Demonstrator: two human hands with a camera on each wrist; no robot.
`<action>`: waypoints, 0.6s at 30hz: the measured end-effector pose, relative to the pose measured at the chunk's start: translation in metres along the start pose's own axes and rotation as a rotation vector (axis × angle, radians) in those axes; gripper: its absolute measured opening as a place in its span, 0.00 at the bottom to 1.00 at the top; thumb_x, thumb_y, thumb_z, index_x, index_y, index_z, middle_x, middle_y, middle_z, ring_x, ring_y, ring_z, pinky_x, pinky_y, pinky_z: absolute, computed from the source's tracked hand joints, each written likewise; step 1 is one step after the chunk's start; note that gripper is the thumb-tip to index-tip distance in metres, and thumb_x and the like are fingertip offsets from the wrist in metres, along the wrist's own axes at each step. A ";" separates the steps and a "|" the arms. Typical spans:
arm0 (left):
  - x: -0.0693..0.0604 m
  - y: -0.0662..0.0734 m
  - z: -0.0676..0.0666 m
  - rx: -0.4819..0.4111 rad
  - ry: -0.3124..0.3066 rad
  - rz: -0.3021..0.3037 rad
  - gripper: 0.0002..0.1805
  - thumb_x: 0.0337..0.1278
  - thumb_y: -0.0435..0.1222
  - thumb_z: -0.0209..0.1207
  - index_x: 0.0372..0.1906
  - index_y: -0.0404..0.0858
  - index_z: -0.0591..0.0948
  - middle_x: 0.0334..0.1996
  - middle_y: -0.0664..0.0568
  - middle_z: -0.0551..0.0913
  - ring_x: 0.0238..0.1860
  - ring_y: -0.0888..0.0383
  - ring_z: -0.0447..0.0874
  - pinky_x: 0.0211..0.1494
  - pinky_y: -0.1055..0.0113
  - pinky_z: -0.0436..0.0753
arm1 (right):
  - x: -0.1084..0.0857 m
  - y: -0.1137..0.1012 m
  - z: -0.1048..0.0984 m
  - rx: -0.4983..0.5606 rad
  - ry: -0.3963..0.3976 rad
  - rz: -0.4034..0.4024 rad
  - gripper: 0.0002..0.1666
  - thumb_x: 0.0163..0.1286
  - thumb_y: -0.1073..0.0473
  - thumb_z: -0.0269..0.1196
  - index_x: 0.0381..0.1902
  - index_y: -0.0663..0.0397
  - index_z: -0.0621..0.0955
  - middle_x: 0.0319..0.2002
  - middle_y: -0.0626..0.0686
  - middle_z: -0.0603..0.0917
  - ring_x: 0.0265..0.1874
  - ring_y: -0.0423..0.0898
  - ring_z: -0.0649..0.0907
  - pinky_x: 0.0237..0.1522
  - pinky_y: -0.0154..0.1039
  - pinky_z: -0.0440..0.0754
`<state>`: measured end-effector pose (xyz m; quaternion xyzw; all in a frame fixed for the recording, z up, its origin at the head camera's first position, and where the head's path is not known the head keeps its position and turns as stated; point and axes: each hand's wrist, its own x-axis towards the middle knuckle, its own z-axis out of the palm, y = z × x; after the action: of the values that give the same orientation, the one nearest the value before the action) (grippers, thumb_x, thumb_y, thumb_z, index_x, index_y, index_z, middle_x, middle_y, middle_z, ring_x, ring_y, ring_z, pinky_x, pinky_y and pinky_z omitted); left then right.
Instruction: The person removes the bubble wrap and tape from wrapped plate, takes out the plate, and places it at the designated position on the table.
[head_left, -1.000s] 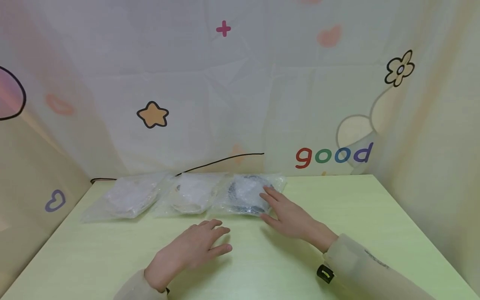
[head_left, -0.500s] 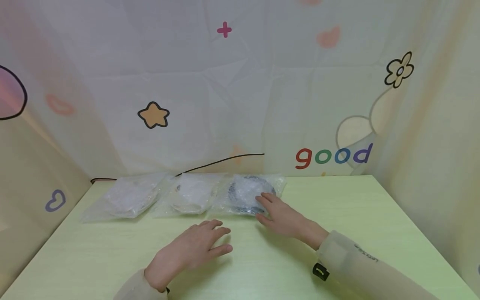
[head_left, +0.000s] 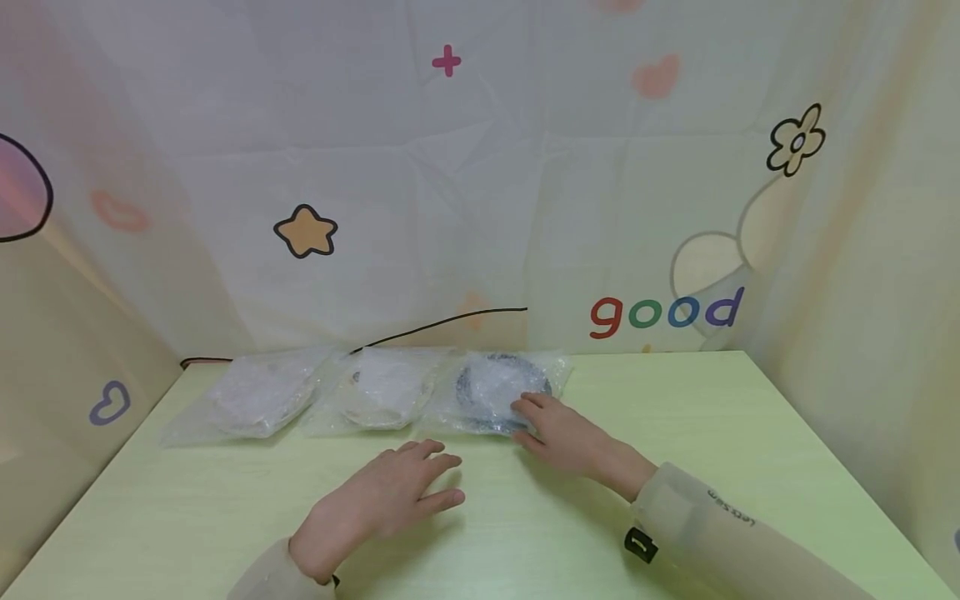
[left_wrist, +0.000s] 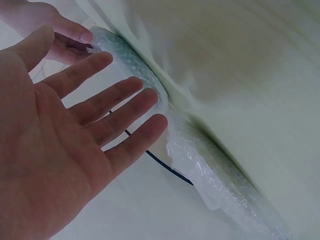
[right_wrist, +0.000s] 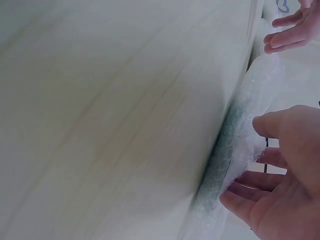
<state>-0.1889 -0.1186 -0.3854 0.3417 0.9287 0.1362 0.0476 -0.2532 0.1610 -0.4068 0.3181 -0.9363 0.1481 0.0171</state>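
Dark-ring pkg [head_left: 491, 385] unmoved, R fingers [head_left: 542, 404] less far over it vs 1s ago

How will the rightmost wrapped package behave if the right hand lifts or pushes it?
The rightmost package will probably flop at its corners, where crinkled clear wrap spreads beyond the dark ring inside. The wrap's shine suggests it could slide a little under the right hand. Lying flat and low, the package seems unlikely to roll or tip if pushed.
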 end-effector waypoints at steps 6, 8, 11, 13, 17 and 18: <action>0.001 -0.002 0.000 0.001 0.004 0.005 0.28 0.76 0.54 0.54 0.64 0.38 0.80 0.64 0.38 0.77 0.63 0.41 0.77 0.60 0.41 0.77 | -0.003 -0.001 -0.003 -0.044 0.029 -0.047 0.21 0.75 0.61 0.65 0.59 0.68 0.78 0.58 0.65 0.80 0.59 0.62 0.80 0.63 0.55 0.77; 0.001 -0.003 0.000 0.002 0.007 0.011 0.28 0.76 0.55 0.53 0.64 0.38 0.80 0.63 0.40 0.77 0.62 0.43 0.77 0.61 0.42 0.77 | -0.005 -0.001 -0.003 -0.050 0.039 -0.064 0.19 0.74 0.62 0.65 0.58 0.67 0.79 0.55 0.63 0.82 0.56 0.60 0.81 0.60 0.54 0.79; 0.002 -0.004 -0.001 0.009 0.025 0.036 0.28 0.77 0.55 0.52 0.64 0.38 0.80 0.59 0.44 0.79 0.58 0.47 0.79 0.59 0.47 0.78 | -0.006 -0.001 -0.004 -0.049 0.048 -0.077 0.17 0.74 0.62 0.66 0.56 0.65 0.79 0.52 0.61 0.83 0.53 0.58 0.83 0.58 0.53 0.81; 0.003 -0.004 -0.001 0.014 0.053 0.061 0.27 0.78 0.54 0.52 0.63 0.38 0.81 0.55 0.48 0.80 0.54 0.50 0.80 0.57 0.50 0.80 | -0.007 -0.001 -0.004 -0.037 0.052 -0.078 0.16 0.74 0.63 0.66 0.55 0.65 0.80 0.51 0.60 0.83 0.52 0.57 0.83 0.57 0.53 0.81; 0.004 -0.005 -0.001 0.023 0.141 0.122 0.24 0.78 0.51 0.54 0.59 0.37 0.83 0.50 0.50 0.80 0.48 0.53 0.81 0.54 0.54 0.81 | -0.009 -0.001 -0.004 -0.016 0.056 -0.075 0.13 0.74 0.63 0.65 0.53 0.65 0.81 0.49 0.59 0.84 0.50 0.56 0.84 0.55 0.52 0.82; 0.004 -0.005 -0.001 0.026 0.167 0.138 0.23 0.77 0.50 0.55 0.58 0.37 0.83 0.49 0.50 0.81 0.47 0.54 0.81 0.53 0.55 0.81 | -0.009 -0.002 -0.004 -0.011 0.054 -0.073 0.13 0.74 0.63 0.64 0.52 0.65 0.81 0.48 0.59 0.84 0.49 0.55 0.84 0.54 0.52 0.82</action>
<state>-0.1955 -0.1196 -0.3857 0.3927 0.9055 0.1550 -0.0439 -0.2453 0.1662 -0.4035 0.3480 -0.9239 0.1509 0.0495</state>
